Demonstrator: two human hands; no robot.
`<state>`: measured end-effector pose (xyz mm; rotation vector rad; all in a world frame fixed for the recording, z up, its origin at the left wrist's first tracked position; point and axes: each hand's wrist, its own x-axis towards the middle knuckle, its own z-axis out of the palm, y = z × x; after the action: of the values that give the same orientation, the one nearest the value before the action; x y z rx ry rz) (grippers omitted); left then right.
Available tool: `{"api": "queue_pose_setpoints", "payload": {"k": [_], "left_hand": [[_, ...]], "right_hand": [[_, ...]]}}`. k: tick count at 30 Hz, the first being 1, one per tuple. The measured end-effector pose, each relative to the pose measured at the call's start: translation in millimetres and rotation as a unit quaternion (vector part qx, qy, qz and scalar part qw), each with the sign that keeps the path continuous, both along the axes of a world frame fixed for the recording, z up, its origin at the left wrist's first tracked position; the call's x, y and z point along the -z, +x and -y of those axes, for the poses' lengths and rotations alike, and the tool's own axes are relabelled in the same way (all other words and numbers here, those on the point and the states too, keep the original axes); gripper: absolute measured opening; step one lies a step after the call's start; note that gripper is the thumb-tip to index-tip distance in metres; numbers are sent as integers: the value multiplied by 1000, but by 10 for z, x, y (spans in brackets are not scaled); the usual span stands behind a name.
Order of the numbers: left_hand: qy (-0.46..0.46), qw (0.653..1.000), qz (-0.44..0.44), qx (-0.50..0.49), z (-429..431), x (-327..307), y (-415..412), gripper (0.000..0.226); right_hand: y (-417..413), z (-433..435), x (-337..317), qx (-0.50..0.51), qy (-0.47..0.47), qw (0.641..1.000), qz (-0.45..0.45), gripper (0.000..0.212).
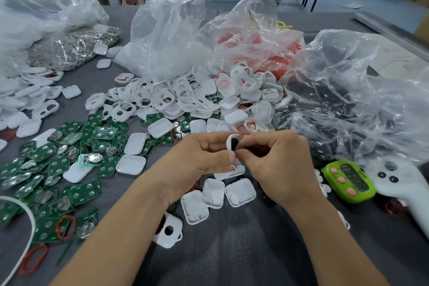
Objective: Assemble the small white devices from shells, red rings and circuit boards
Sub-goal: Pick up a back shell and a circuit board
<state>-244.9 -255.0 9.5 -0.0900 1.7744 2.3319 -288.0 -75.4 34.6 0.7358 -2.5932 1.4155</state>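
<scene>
My left hand [204,158] and my right hand [276,165] meet over the table's middle and together pinch one small white shell [233,143] with a dark opening. Fingers hide most of it. Below my hands lie three white back shells [217,195], hollow side up. A white front shell with holes [169,231] lies near my left wrist. Green circuit boards [53,169] are strewn at the left. Red rings [66,226] lie among them at the lower left. A heap of white shells [197,97] is piled beyond my hands.
Clear plastic bags stand at the back: one with white parts [167,37], one with red rings [257,46], a large one at the right [352,100]. A bag of metal clips [74,46] lies back left. A green timer [349,181] and white controller [399,188] lie right.
</scene>
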Motion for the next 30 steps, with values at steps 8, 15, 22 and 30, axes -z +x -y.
{"api": "queue_pose_setpoints", "payload": {"k": [8,15,22,30], "left_hand": [[19,999,12,30,42,-28,22,39],[44,998,-7,55,27,-41,22,45],[-43,998,-34,-18,-137,-73,16,41],[-50,996,-15,-68,-116,-72,9,43]], "right_hand": [[-2,-17,-6,17,-50,998,37,21],[-33,27,28,2,-28,991,128,38],[-37,77,56,-48,-152,939,305,12],[-112,5,0,27,-269,904,330,28]]}}
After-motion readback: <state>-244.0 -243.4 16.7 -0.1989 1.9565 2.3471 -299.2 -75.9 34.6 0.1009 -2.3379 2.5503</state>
